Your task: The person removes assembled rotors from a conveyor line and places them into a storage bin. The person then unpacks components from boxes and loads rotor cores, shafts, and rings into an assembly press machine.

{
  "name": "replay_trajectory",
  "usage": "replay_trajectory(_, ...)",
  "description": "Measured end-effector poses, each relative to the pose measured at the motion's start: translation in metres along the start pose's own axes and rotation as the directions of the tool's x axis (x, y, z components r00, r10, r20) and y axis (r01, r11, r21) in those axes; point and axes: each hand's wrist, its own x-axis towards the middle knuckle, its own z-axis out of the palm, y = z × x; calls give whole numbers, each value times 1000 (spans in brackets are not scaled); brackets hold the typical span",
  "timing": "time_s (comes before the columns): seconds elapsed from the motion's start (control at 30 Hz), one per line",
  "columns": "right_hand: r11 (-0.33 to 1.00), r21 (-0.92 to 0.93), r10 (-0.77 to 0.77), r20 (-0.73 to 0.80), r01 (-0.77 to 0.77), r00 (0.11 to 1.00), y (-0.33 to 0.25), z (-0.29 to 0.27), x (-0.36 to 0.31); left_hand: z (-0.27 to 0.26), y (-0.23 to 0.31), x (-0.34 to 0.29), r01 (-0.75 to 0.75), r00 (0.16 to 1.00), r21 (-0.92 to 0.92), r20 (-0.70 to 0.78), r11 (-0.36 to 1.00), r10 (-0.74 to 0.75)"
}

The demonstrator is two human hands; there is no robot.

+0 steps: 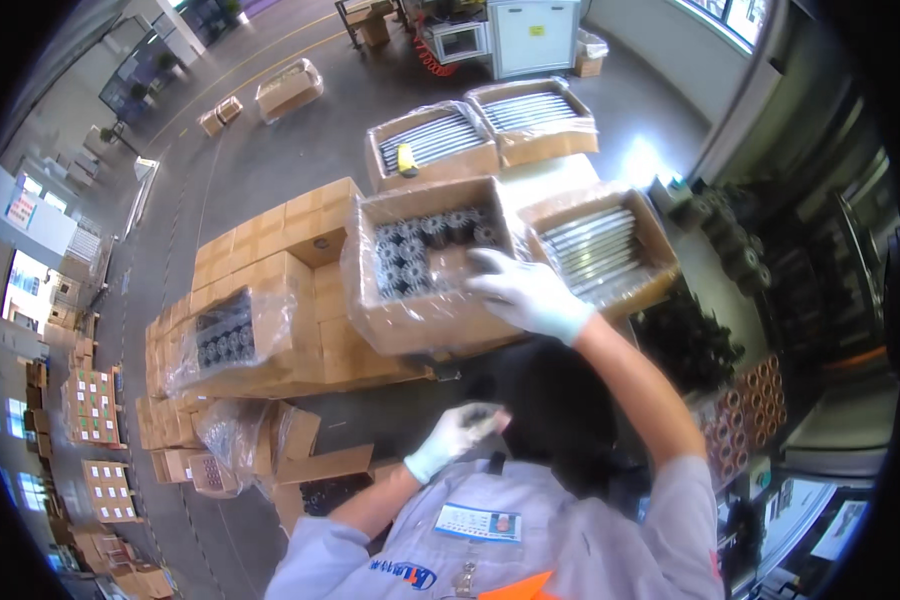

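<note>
My right hand (532, 295), in a white glove, is over the right side of an open cardboard box (410, 325). Its fingers are apart and nothing shows in them. Inside the box, dark gear-like metal parts (402, 255) stand in rows, with bare cardboard near my fingers. My left hand (462, 432), also gloved, is held low in front of my chest. Its fingers are curled together, a small reddish spot shows at their tips, and what they hold, if anything, cannot be made out.
A box of shiny metal rods (595, 250) is right of the parts box; two more rod boxes are behind, one bearing a yellow object (406, 160). Stacked cartons (270, 235) and a plastic-lined parts box (225, 335) stand left. Copper-coloured rings (760, 395) lie right.
</note>
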Motion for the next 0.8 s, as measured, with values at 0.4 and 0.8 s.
replay_trajectory(0.4, 990, 83, -143, 505, 117, 851, 120, 174, 155, -136, 12, -1, 45, 958, -167, -273, 985, -90)
replay_trajectory(0.8, 819, 169, 573, -307, -549, 760, 58, -35, 54, -58, 134, 131, -52, 958, 154, 288, 987, 6)
